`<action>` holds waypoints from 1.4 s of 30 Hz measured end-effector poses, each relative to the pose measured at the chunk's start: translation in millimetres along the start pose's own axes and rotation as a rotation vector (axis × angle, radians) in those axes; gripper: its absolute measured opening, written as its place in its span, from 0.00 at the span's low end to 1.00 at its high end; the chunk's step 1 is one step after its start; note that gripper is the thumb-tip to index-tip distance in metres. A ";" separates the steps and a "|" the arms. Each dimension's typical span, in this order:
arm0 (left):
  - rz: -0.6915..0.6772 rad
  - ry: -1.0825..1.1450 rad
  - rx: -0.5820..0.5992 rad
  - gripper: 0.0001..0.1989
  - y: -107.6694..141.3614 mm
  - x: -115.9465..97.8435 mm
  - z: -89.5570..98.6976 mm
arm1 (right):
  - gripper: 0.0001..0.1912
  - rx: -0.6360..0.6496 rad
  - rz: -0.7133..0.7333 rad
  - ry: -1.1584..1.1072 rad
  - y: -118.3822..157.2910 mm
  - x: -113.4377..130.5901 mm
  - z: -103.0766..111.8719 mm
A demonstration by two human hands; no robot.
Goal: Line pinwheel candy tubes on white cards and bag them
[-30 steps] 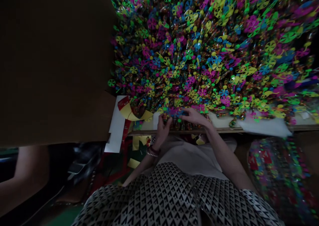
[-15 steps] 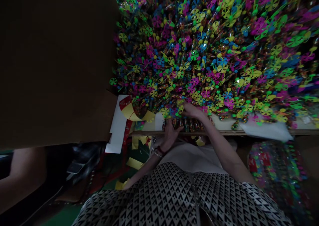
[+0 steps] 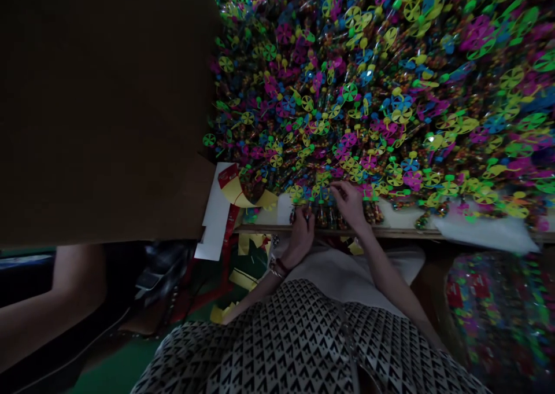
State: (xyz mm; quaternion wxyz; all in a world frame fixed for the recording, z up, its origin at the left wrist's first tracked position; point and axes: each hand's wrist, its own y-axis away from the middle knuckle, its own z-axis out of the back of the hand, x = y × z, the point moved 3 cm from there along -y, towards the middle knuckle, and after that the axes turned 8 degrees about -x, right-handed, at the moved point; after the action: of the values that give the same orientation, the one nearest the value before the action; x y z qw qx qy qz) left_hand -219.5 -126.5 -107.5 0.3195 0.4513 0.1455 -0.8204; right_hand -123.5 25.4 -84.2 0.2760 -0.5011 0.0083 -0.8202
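Note:
A row of small candy-filled tubes with bright pinwheel tops lies along the table's front edge. At the left end of that row is my left hand, its fingers upright against the tubes; what they hold, if anything, is too dark to tell. My right hand is above the row, thumb and fingertips drawn together near a yellow pinwheel; nothing can be made out between them. Behind both hands spreads a large heap of the same tubes with pink, green, blue and yellow tops.
A big cardboard box fills the left side. Beside it lie a white card and a curled yellow and red strip. A clear plastic bag hangs over the right edge, above packed bags. Another person's arm shows lower left.
My right hand has lifted and turned, its fingertips now showing over the row. My left hand's fingers have come closer together. The whole view has shifted, moving the scene slightly right.

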 end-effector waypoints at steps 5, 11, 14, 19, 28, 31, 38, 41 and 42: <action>-0.146 -0.533 0.035 0.25 -3.5 -12.8 -11.3 | 0.14 -0.013 0.077 0.053 13.2 6.8 -8.6; -0.138 -0.914 0.078 0.27 -2.9 -23.2 -13.7 | 0.15 0.154 0.211 0.297 22.7 9.8 -28.6; -0.146 -0.967 0.092 0.24 -5.8 -27.5 -14.8 | 0.15 0.233 0.242 0.388 25.0 11.6 -36.8; -0.173 -0.977 0.120 0.26 -6.5 -21.8 -18.2 | 0.14 0.324 0.255 0.394 18.0 8.4 -37.0; -0.366 -0.562 0.144 0.34 2.7 -16.5 19.1 | 0.13 0.092 0.249 0.702 -73.3 -7.7 -25.4; -0.308 -0.421 0.047 0.26 -4.5 -3.5 47.7 | 0.11 0.225 0.310 0.728 -86.8 -5.4 -25.2; -0.284 -0.204 -0.243 0.19 -24.6 27.0 96.6 | 0.10 0.496 0.548 0.516 -58.4 40.1 2.6; -0.425 -0.282 -0.105 0.24 -23.1 20.4 83.4 | 0.08 0.680 0.688 0.507 -41.2 58.7 -13.5; -0.442 -0.310 -0.041 0.25 -20.8 18.9 75.6 | 0.07 0.728 0.727 0.513 -37.8 60.6 -21.5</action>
State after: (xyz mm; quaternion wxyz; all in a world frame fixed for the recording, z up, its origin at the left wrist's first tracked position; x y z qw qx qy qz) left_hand -289.4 -158.1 -82.7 0.1600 0.2708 0.2065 -0.9265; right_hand -179.0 23.8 -34.4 0.6842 -0.1238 -0.0362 -0.7178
